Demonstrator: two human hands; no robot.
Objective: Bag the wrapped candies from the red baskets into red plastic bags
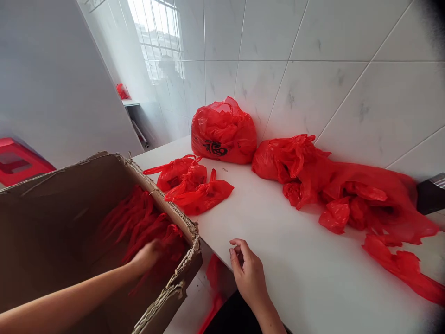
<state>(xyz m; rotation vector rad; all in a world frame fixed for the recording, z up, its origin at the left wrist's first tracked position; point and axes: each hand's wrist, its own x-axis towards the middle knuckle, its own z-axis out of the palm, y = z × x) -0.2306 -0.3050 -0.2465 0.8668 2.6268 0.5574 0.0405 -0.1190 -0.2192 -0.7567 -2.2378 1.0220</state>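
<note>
My left hand (149, 256) reaches down into a cardboard box (181, 211) with worn, frayed edges. Heaped along the inside wall of the box, red plastic bags (128, 215) lie beside and under that hand. Its fingers are smeared by motion and partly lost against the red. Over the front edge of the white table (264, 227) hovers or rests my right hand (247, 269), fingers loosely curled, a gap between thumb and forefinger, nothing held. Small tied red bags (194, 183) lie on the table just beyond the box rim.
A full red bag with black print (224, 132) stands against the tiled wall (264, 37). To its right stretches a pile of crumpled red bags (365, 190). A red plastic stool (24, 160) is at the far left. More red plastic (213, 273) hangs below the table edge.
</note>
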